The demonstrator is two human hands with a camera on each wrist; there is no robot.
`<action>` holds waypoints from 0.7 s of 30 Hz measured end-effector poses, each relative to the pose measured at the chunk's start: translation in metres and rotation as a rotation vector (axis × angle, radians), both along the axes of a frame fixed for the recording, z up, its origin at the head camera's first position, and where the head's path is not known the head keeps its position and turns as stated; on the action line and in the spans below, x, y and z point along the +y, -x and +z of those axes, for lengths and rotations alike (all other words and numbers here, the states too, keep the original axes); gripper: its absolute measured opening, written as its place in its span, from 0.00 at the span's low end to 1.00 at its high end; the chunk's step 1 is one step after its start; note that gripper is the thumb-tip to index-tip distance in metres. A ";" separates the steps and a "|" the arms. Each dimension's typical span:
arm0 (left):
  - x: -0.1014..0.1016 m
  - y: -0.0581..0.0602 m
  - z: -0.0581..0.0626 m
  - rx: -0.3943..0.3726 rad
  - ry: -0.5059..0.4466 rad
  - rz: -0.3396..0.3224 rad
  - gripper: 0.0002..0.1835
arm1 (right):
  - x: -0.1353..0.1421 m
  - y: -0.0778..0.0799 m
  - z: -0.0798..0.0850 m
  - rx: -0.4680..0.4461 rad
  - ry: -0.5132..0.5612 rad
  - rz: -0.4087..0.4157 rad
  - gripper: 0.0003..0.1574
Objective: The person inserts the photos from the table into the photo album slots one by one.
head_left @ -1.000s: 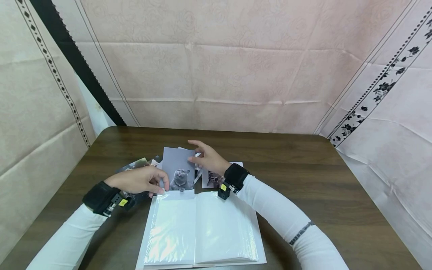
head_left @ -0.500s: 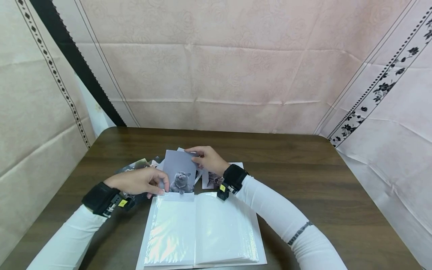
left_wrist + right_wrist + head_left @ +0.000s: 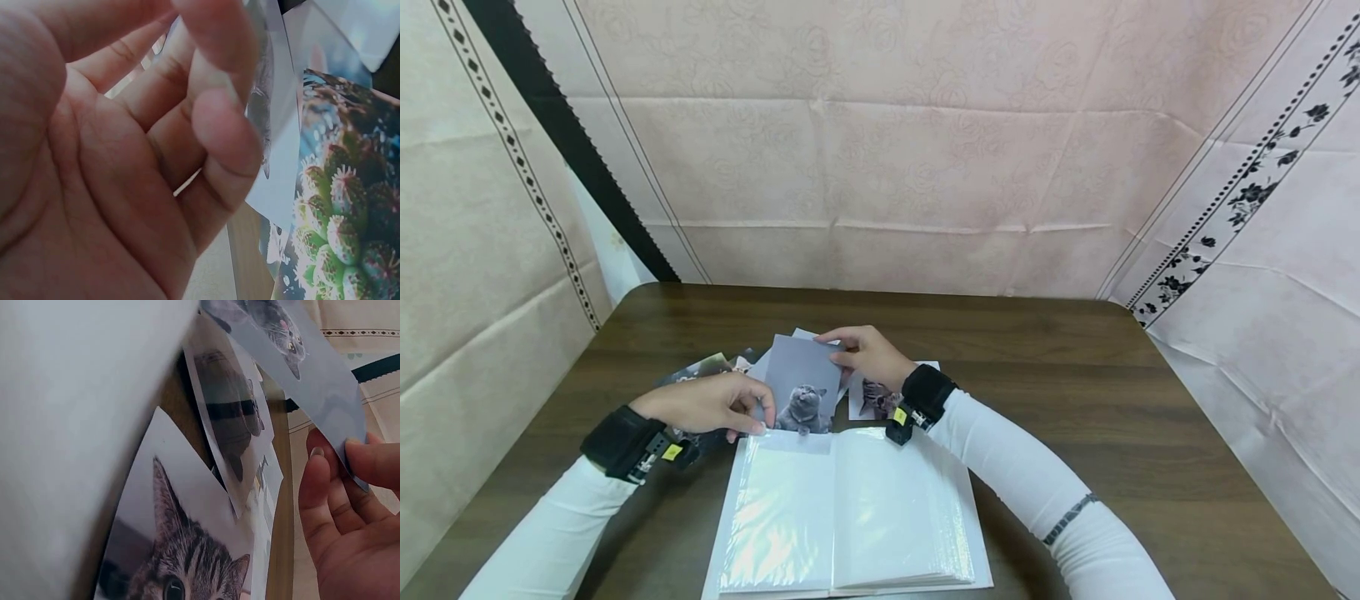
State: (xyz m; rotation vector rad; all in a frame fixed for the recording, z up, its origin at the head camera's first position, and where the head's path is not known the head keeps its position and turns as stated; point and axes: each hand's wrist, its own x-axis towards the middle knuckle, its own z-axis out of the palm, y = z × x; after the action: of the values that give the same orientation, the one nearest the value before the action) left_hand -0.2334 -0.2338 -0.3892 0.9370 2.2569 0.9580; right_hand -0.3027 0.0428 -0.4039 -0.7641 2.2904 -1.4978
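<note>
A grey-blue cat photo (image 3: pixel 805 379) stands at the top of the left page of the open photo album (image 3: pixel 782 517), its lower strip showing faintly through the clear pocket. My right hand (image 3: pixel 867 357) pinches the photo's upper right corner between thumb and fingers; the right wrist view shows the thumb on the photo (image 3: pixel 325 403). At the page's upper left corner, my left hand (image 3: pixel 711 402) pinches the pocket's top edge. In the left wrist view the fingers of the left hand (image 3: pixel 144 150) are curled, and their tips hide the edge.
Several loose photos lie behind the album on the brown table (image 3: pixel 1037 375). Among them are a tabby cat photo (image 3: pixel 187 550) and a succulent photo (image 3: pixel 344 219). Patterned cloth (image 3: pixel 880 183) hangs beyond the table's far edge.
The right hand has moved slightly down and right with the photo's top corner. The photo now tilts a little to the right and sits slightly lower. The left hand has stayed put.
</note>
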 end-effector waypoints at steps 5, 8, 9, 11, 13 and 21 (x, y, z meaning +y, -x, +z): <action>0.000 0.000 -0.001 -0.001 -0.002 -0.004 0.09 | 0.001 0.000 0.001 -0.015 0.011 0.008 0.24; 0.000 0.000 -0.001 -0.003 -0.007 -0.003 0.09 | 0.001 0.000 -0.001 -0.044 0.019 0.005 0.23; 0.000 0.000 -0.001 -0.004 -0.008 -0.002 0.10 | 0.000 0.000 -0.001 -0.052 0.019 0.004 0.23; 0.000 0.000 -0.001 -0.005 -0.007 0.001 0.10 | 0.000 0.000 -0.002 -0.064 0.022 0.002 0.22; 0.000 0.000 -0.001 -0.005 -0.008 0.002 0.10 | 0.000 0.000 -0.003 -0.068 0.025 -0.001 0.22; 0.000 0.001 -0.001 -0.001 -0.015 -0.007 0.11 | 0.001 -0.002 -0.006 -0.049 0.002 0.007 0.22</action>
State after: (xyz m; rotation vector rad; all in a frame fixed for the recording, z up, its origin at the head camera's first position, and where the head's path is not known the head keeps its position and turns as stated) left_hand -0.2344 -0.2342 -0.3905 0.9496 2.2468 0.9735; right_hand -0.3005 0.0441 -0.4102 -0.7276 2.2487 -1.4986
